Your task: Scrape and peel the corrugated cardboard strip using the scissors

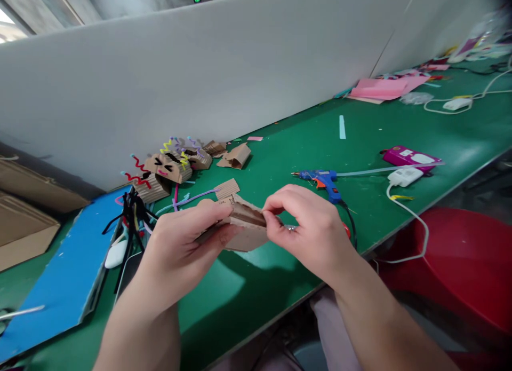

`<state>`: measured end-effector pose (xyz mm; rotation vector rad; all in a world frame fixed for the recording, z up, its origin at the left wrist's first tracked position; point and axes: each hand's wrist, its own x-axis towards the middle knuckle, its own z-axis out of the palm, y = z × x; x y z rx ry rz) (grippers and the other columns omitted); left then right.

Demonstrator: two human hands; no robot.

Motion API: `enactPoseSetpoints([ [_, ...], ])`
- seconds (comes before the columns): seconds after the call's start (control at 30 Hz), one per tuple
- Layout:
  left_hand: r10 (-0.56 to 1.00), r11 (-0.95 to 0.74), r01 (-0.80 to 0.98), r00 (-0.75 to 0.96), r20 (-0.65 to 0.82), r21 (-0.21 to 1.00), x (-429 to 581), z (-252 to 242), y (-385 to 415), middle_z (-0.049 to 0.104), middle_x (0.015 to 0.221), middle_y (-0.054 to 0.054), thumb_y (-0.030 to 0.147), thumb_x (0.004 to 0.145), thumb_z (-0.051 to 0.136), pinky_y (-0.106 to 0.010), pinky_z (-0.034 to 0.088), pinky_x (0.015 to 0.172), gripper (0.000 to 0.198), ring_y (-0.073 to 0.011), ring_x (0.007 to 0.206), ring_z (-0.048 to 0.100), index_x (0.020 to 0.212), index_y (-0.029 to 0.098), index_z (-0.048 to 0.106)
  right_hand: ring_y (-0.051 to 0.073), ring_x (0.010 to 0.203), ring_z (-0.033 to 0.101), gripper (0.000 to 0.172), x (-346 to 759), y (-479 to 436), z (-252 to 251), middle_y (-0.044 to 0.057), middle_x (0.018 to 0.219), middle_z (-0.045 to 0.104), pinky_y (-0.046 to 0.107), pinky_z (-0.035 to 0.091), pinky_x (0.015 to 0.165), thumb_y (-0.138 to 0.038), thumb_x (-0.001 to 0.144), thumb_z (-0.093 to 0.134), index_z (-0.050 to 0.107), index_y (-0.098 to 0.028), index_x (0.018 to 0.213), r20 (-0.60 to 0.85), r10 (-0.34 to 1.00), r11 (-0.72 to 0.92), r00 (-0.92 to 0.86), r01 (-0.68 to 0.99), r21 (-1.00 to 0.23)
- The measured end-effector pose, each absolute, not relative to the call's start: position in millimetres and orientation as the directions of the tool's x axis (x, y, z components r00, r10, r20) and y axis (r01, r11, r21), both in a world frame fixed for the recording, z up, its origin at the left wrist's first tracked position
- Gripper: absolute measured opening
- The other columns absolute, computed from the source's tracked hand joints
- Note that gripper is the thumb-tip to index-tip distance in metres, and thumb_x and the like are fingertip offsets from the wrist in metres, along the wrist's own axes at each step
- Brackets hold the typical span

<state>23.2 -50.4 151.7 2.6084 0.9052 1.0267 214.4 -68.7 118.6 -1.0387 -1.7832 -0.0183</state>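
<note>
A folded piece of brown cardboard is held above the green table, its torn upper edge parted into a narrow gap. My left hand grips its left end between thumb and fingers. At the right end, my right hand pinches the edge with thumb and forefinger; its other fingers are curled. Just behind lies a small corrugated cardboard scrap with a purple pipe cleaner beside it. To the right rests a blue glue gun with a clear glue stick in its back.
Cardboard figures with pipe-cleaner feelers stand by the grey partition. A blue board lies at left, near black pipe cleaners. At right are a magenta box, a white plug, pink paper and a red stool.
</note>
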Motion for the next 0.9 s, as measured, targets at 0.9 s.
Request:
enactPoseSetpoints([
  [0.9,0.632,-0.775,0.426,0.539,0.556,0.467,20.1,151.9,-45.5,0.057,0.066,0.006,0.008,0.077,0.059,-0.012,0.04,0.049,0.022,-0.0056,0.054,0.045,0.091,0.024,0.062,0.01,0.075,0.057,0.008,220.1,-71.2,117.6,0.003,0.081,0.063,0.023,0.047,0.068,-0.013,0.082,0.053,0.061,-0.015,0.084,0.735,0.675,0.663,-0.063,0.489,-0.567],
])
